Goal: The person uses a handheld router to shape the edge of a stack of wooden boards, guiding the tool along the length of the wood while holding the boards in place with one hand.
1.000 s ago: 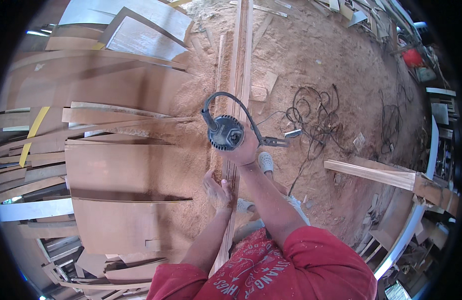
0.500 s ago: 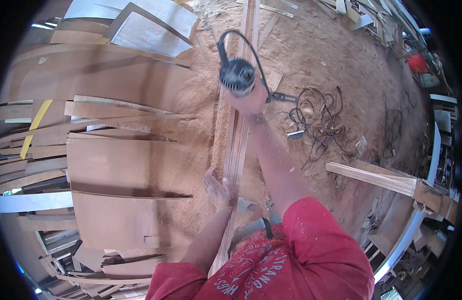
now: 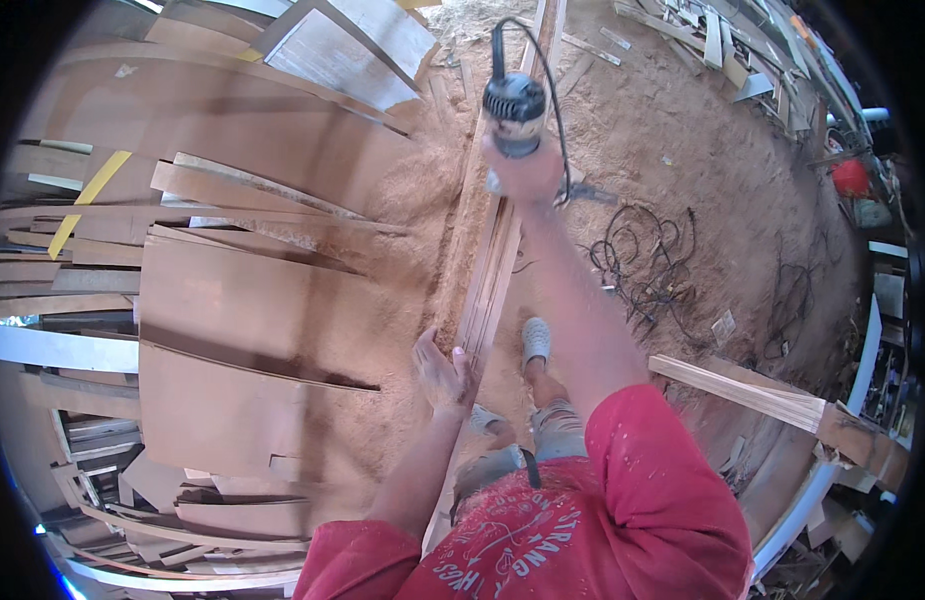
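Note:
A long wooden board [image 3: 490,265] with lengthwise grooves runs up the middle, over sawdust. My right hand [image 3: 530,172] is wrapped round a dark, compact trim router [image 3: 515,100] with a light lower part, which stands on the far stretch of the board. Its black cord loops up and back past my wrist. The router's bit is hidden from here. Lower down, my left hand [image 3: 444,378] rests at the board's left edge, with its thumb on the wood and its fingers stretched out to the left. It looks open, not wrapped round the board.
Large brown panels [image 3: 232,300] and stacked offcuts lie to the left. Tangled black cables [image 3: 642,255] spread over the dusty ground at right, near some stacked wooden strips [image 3: 737,390]. Scrap wood [image 3: 682,35] is piled at the far right. My shoe [image 3: 535,340] shows beside the board.
My right hand and the router have moved farther up along the board. The whole view has shifted, and my legs and shoe now show more. The left hand stays at the board's edge.

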